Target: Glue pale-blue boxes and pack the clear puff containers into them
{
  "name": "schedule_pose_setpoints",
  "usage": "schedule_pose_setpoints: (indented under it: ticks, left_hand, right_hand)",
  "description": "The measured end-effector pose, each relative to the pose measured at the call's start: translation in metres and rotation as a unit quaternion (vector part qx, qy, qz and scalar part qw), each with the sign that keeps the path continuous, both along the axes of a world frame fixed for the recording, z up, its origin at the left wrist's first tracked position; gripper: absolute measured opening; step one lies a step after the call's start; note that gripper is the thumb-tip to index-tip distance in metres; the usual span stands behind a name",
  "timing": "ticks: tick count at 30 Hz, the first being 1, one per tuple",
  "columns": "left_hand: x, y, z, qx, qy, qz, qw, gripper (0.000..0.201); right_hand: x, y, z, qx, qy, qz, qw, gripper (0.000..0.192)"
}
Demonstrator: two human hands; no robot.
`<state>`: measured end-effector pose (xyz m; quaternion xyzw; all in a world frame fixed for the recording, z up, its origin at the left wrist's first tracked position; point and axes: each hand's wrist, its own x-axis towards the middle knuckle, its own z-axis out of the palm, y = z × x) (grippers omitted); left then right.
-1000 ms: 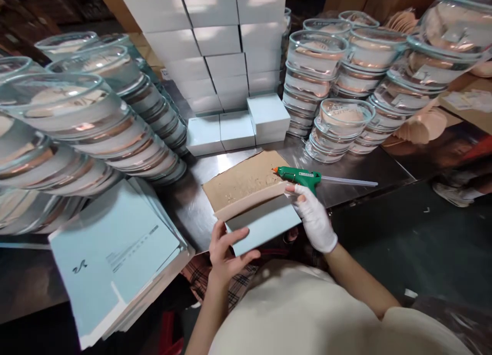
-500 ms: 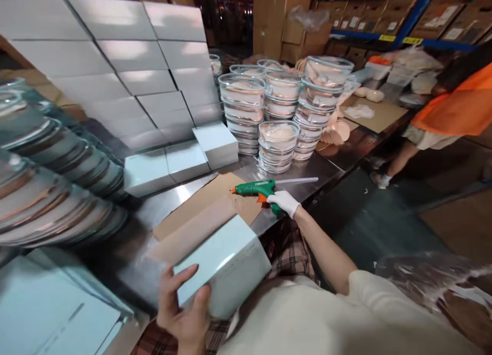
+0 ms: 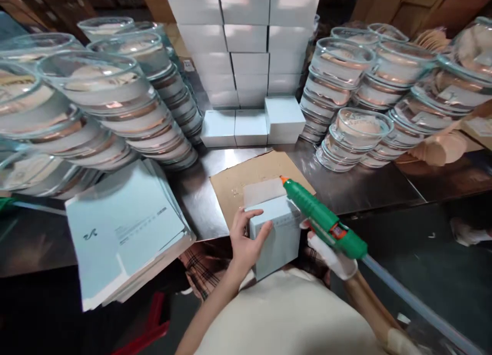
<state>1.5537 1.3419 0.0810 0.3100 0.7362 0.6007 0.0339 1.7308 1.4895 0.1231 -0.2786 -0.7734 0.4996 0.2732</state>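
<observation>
Where steel table point(image 3: 365, 191) gleams (boxes point(image 3: 246, 47) stacked)

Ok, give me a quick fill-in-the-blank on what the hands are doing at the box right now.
1. The right hand, in a white glove, holds a green ____.
2. The bare left hand grips a pale blue ____.
3. The gun's orange nozzle points at the box's open ____.
4. Under the box lies a sheet of brown ____.

Missing words: glue gun; box; flap; cardboard
</observation>
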Motion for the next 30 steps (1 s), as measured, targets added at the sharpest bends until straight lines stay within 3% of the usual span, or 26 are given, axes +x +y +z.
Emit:
schedule_pose_setpoints:
  ticks: [6, 12, 14, 18, 20, 23, 26, 30]
  left_hand:
    - [0.005, 0.003, 0.001, 0.021, 0.058, -0.016, 0.998, 0.022]
    - [0.006, -0.001, 0.001, 0.028, 0.051, -0.015, 0.998, 0.019]
    - [0.004, -0.004, -0.002, 0.023, 0.041, 0.002, 0.999, 0.022]
    - [-0.001, -0.01, -0.006, 0.011, -0.003, 0.016, 1.0, 0.026]
    - [-0.003, -0.013, -0.007, 0.008, -0.022, 0.014, 1.0, 0.028]
    - [-0.003, -0.014, -0.005, 0.009, -0.03, 0.016, 0.999, 0.03]
    - [-0.004, -0.016, 0.0, 0.027, -0.04, 0.019, 0.999, 0.031]
    - [-0.009, -0.017, 0.007, 0.054, -0.075, 0.018, 0.996, 0.036]
  right_hand:
    - [-0.022, -0.017, 0.008, 0.22, -0.007, 0.084, 0.972, 0.012]
    - [-0.026, -0.01, -0.001, 0.255, -0.033, 0.049, 0.965, 0.014]
    - [-0.015, -0.002, -0.009, 0.203, -0.041, 0.019, 0.978, 0.017]
    - [-0.001, 0.019, -0.027, 0.026, -0.049, -0.069, 0.996, 0.027]
    - [-0.006, 0.03, -0.034, -0.096, -0.047, -0.111, 0.988, 0.03]
    - [-0.028, 0.049, -0.043, -0.273, -0.039, -0.14, 0.951, 0.04]
    - [-0.045, 0.075, -0.049, -0.312, -0.081, -0.123, 0.938, 0.049]
    - [-0.04, 0.103, -0.041, -0.287, -0.167, -0.139, 0.933, 0.042]
